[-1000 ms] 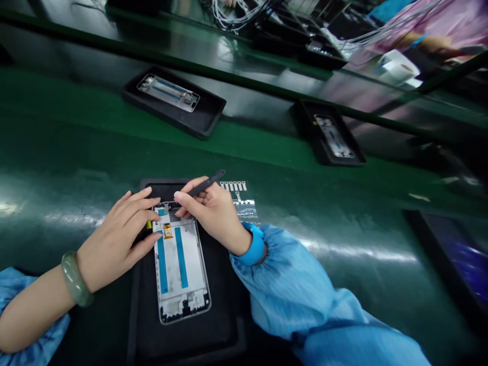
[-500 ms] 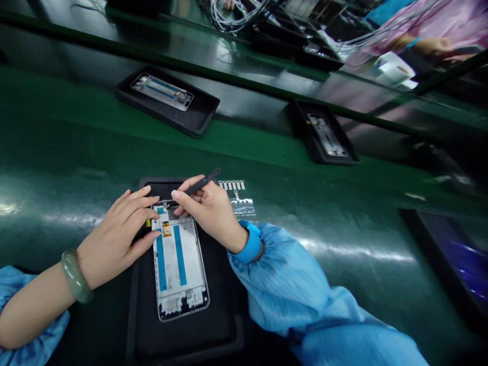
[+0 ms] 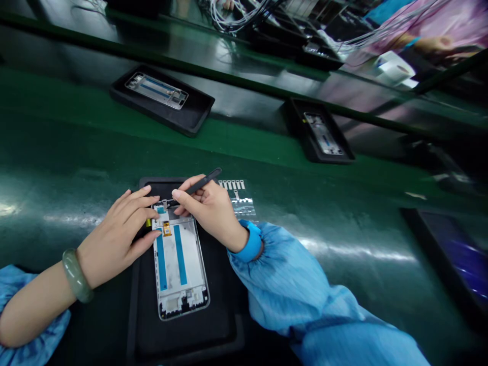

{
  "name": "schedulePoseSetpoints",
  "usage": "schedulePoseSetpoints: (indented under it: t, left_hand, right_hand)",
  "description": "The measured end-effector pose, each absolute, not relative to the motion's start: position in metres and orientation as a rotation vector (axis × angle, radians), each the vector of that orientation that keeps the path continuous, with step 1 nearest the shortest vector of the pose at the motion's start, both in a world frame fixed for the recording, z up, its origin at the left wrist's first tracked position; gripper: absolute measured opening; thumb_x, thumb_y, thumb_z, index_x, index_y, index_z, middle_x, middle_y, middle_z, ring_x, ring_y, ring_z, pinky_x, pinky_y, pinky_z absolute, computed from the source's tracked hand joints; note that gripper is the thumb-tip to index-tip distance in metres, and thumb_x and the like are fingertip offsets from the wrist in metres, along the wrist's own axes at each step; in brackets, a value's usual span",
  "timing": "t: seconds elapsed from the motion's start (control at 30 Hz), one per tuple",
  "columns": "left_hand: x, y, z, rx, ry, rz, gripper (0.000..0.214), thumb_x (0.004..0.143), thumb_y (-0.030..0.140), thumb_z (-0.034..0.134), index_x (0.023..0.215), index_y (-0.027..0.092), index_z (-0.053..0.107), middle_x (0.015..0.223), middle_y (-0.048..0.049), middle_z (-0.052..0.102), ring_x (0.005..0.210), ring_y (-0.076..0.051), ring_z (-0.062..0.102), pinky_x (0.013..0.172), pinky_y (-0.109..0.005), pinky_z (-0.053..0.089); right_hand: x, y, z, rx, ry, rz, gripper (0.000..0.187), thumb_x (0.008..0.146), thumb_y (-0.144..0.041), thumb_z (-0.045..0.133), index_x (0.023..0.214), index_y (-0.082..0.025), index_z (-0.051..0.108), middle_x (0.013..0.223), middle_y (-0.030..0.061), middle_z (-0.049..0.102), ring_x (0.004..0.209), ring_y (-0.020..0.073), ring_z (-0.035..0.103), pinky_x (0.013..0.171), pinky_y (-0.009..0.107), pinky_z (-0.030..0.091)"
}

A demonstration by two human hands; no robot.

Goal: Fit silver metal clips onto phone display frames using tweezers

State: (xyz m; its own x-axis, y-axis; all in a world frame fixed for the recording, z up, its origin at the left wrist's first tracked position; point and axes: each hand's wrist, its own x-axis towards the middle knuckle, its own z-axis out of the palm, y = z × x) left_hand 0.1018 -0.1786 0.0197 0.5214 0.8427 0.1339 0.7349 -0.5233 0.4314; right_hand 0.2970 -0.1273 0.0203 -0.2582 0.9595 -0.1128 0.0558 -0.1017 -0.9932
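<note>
A phone frame (image 3: 192,269) with blue strips and an orange flex connector (image 3: 166,229) lies in a black tray (image 3: 224,305) before me. My left hand (image 3: 124,229) is open, its fingers spread along the frame's upper left edge and touching it. Black tweezers (image 3: 204,182) are pinched in my right hand (image 3: 209,211), pointing down at the top of the frame. Near their tips sits a small grey piece (image 3: 165,204); whether the tips grip it I cannot tell. Right of the tray is a clear sheet (image 3: 243,206) with several small grey pieces.
Farther back, one black tray (image 3: 198,119) and another black tray (image 3: 305,137) each hold a phone frame. At right stands a dark tray (image 3: 419,239) with a purple sheet. A rail (image 3: 244,84) crosses behind; beyond it are cables (image 3: 236,15) and a person in pink (image 3: 453,25).
The two trays at the back have shifted slightly left. My hands, the tweezers and the phone frame before me stay almost where they were.
</note>
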Motion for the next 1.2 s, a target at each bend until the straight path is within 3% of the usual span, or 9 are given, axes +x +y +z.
schedulePoseSetpoints:
  t: [0.27,0.5,0.87,1.2]
  left_hand:
    - [0.102,-0.178,0.019,2.437,1.308,0.483,0.023,0.087,0.033,0.048,0.106,0.020,0.053,0.127,-0.0081,0.052,0.133,-0.026,0.031,0.109,-0.053,0.027]
    - [0.101,-0.177,0.019,2.522,1.297,0.466,0.035,0.088,0.031,0.046,0.122,0.023,0.050,0.130,-0.0077,0.050,0.133,-0.027,0.032,0.109,-0.052,0.027]
    - [0.112,-0.180,0.029,2.678,1.383,0.341,0.034,0.089,0.030,0.043,0.120,0.019,0.055,0.126,-0.0095,0.055,0.129,-0.029,0.038,0.108,-0.053,0.027]
    - [0.118,-0.183,0.025,2.649,1.452,0.391,0.030,0.089,0.029,0.043,0.115,0.017,0.052,0.124,-0.0116,0.055,0.130,-0.028,0.036,0.105,-0.051,0.033]
  right_hand:
    - [0.297,-0.128,0.020,-1.181,-1.395,1.449,0.026,0.074,-0.036,0.068,0.082,-0.018,0.052,0.057,-0.0052,0.059,0.051,0.0117,0.065,0.048,0.020,0.052]
    - [0.297,-0.128,0.021,-1.205,-1.468,1.405,0.027,0.076,-0.040,0.065,0.083,-0.018,0.052,0.060,-0.0048,0.059,0.052,0.0119,0.065,0.050,0.021,0.053]
    - [0.298,-0.132,0.019,-1.155,-1.620,1.277,0.019,0.081,-0.036,0.060,0.083,-0.020,0.052,0.068,-0.0024,0.060,0.060,0.0122,0.066,0.059,0.024,0.055]
    - [0.299,-0.128,0.023,-1.135,-1.360,1.330,0.025,0.076,-0.039,0.067,0.084,-0.020,0.052,0.070,-0.0028,0.059,0.061,0.0118,0.066,0.057,0.022,0.057]
